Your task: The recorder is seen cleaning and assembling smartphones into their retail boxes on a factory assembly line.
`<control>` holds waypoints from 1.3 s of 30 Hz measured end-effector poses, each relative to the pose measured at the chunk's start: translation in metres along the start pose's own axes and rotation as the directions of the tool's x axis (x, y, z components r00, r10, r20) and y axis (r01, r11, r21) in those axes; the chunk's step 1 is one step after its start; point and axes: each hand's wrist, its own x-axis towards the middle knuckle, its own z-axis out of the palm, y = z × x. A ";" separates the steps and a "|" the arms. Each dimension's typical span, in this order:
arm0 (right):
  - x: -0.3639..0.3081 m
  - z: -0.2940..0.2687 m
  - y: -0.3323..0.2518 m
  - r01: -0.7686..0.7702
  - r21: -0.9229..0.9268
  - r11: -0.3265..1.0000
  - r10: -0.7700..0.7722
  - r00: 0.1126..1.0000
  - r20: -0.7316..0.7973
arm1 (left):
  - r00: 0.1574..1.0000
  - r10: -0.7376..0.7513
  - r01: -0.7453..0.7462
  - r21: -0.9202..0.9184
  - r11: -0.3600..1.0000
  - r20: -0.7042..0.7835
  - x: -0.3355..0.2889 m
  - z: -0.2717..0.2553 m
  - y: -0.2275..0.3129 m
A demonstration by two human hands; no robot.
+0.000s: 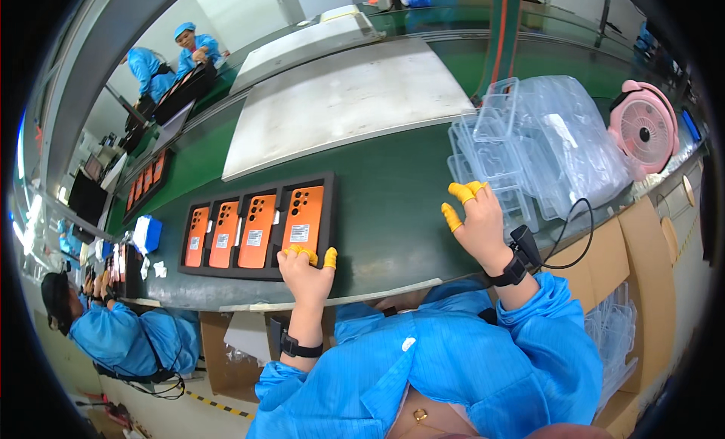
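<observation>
Black tray point(234, 273) touched by the left grip point(305, 279), hold unclear — right grip point(482, 221) spread, empty — orange phones point(259, 218) could be jolted by one-sided pulling.

My left hand point(306, 279) covers the bottom edge of the rightmost orange phone point(305, 209), and I can't tell whether it touches the phone or only the black tray point(330, 205). The print on the white labels point(300, 233) is too small to read. At the right, creases in the clear plastic bag point(570, 148) obscure its contents. The lower edge cuts off my blue smock point(468, 363). At lower left, whatever the co-worker point(124, 337) handles is too small to identify.
</observation>
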 end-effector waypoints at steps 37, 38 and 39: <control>0.042 -0.003 0.063 -0.170 -0.358 0.918 0.108 0.977 -0.185 | 0.985 0.103 -0.109 0.033 0.994 0.138 0.000 0.032 0.021; 0.047 0.005 0.075 -0.172 -0.358 0.918 0.109 0.976 -0.189 | 0.986 0.110 -0.114 0.022 0.993 0.125 -0.001 0.032 0.020; 0.053 0.016 0.086 -0.196 -0.428 0.882 0.153 0.979 -0.133 | 0.988 0.111 -0.114 0.016 0.993 0.109 -0.002 0.031 0.016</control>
